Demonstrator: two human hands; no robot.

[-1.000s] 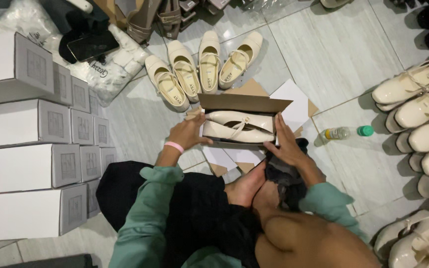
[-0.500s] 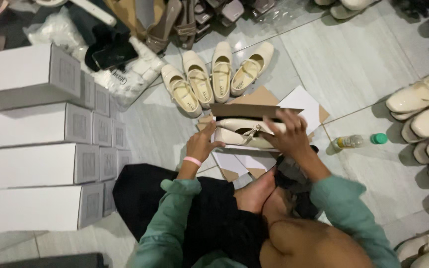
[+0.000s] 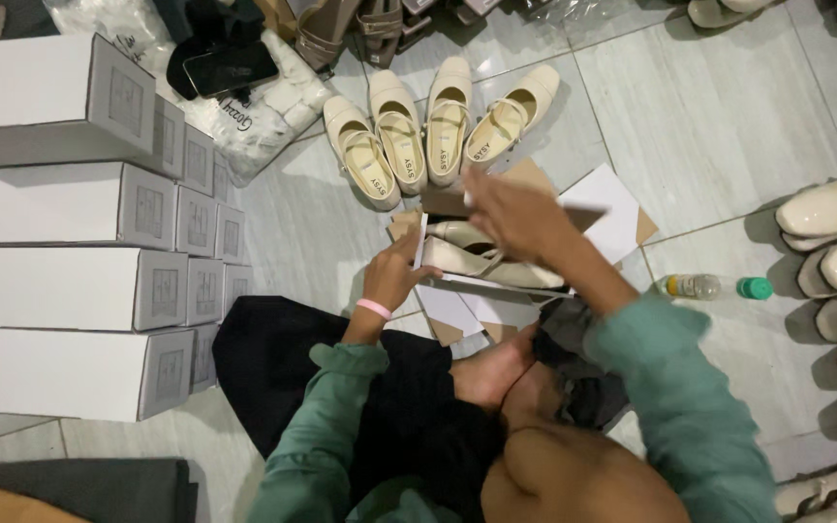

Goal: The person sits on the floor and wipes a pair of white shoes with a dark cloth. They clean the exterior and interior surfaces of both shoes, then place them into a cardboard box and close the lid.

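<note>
While the person sits on the tiled floor (image 3: 728,107), the left hand (image 3: 394,276) grips the near left edge of an open shoe box (image 3: 496,286) lying just ahead of the knees. Two cream shoes (image 3: 486,254) lie inside it. Blurred, the right hand (image 3: 511,213) reaches out over the box with fingers spread; whether it grasps anything cannot be told. Four cream shoes (image 3: 438,131) stand beyond, one bottle (image 3: 714,287) lies at right, and white boxes (image 3: 60,281) are stacked at left.

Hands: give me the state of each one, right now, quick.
Left hand: closed on the near left edge of the shoe box.
Right hand: open, blurred, over the cream shoes in the box; cannot tell if it touches them.
</note>
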